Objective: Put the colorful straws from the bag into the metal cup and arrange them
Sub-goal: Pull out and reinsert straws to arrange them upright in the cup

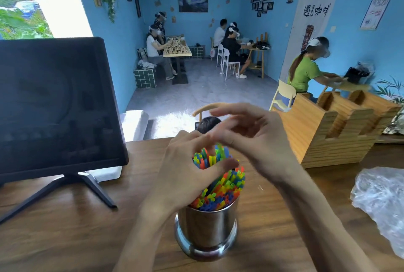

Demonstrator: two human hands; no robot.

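Head view: multicoloured straws (pixel 220 186) fill shiny metal cup (pixel 206 228); left-hand fingers (pixel 220 165) curled round straws.

From where I stand, both of the person's forearms are bare all the way to the bottom edge of view, with no sleeve or cuff reaching that far down. The left hand (pixel 185 169) and the right hand (pixel 251 138) are bare too, slender and long-fingered, with short, plain nails where the blur lets me see them.
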